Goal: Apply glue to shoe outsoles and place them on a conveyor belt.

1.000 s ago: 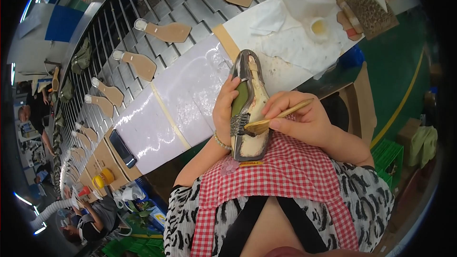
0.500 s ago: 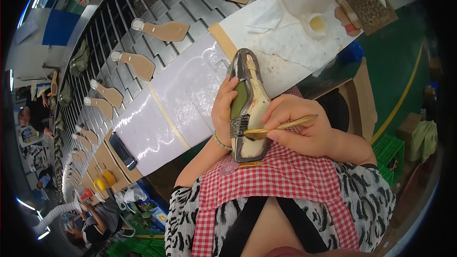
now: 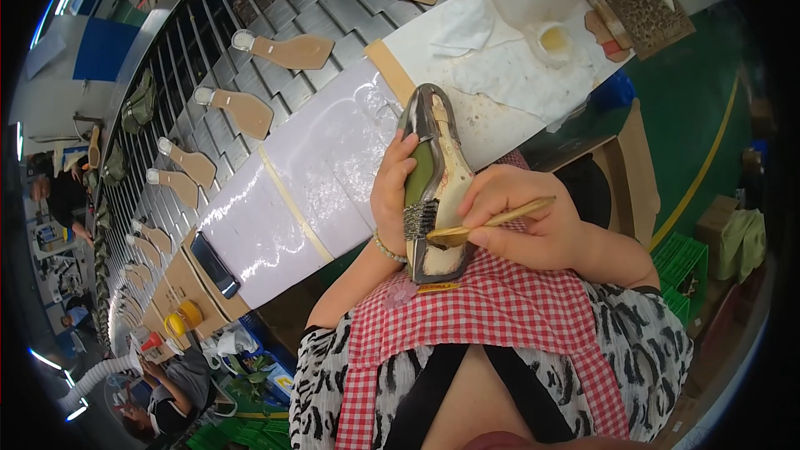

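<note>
Holding the shoe (image 3: 454,187) between the apron (image 3: 467,308) and the near edge of the desk (image 3: 342,150), sole up, not set down. Gripping its green side with the left hand (image 3: 392,192), fingers curled round; pinching the brush (image 3: 496,221) between thumb and fingers of the right hand (image 3: 527,217), tip lowered beside the dark woven strap (image 3: 418,218). Could smear strap or green side through a small slip, having so little margin between bristles and woven strands. Could also let the shoe twist or fall by loosening the left hand, lacking any visible rest beneath. Farther out, near the right end of the desk, could tip the cup (image 3: 553,40) of yellowish stuff by brushing past, so wetting the crumpled sheet (image 3: 512,87) or knocking the red-capped bottle (image 3: 529,0).
</note>
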{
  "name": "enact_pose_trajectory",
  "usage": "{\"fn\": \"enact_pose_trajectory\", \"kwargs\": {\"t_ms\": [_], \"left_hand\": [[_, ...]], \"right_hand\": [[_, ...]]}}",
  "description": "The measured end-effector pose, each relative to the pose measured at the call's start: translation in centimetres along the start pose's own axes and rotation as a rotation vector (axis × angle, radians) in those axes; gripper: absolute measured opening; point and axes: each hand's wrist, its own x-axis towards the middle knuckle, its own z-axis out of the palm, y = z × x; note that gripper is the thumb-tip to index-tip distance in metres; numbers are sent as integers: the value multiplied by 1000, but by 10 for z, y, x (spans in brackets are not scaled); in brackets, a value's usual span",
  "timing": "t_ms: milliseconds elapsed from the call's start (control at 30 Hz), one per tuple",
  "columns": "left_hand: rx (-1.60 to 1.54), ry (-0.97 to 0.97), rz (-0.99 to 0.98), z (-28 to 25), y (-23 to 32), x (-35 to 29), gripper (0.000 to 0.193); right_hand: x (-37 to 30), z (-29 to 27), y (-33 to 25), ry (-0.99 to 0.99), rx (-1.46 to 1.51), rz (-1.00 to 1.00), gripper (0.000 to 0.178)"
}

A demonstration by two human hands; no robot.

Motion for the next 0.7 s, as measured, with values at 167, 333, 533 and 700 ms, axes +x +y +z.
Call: {"fn": "enact_pose_trajectory", "kwargs": {"t_ms": [167, 333, 533, 700], "left_hand": [[-11, 9, -39, -1, -2, -3, 53], [-6, 13, -49, -2, 0, -2, 52], [4, 9, -3, -1, 5, 5, 54], [18, 5, 1, -2, 3, 4, 54]], "right_hand": [[2, -3, 1, 113, -17, 37, 11], [6, -5, -7, -40, -178, -110, 11], [-1, -1, 5, 41, 210, 112, 8], [3, -1, 8, 79, 86, 79, 7]]}}
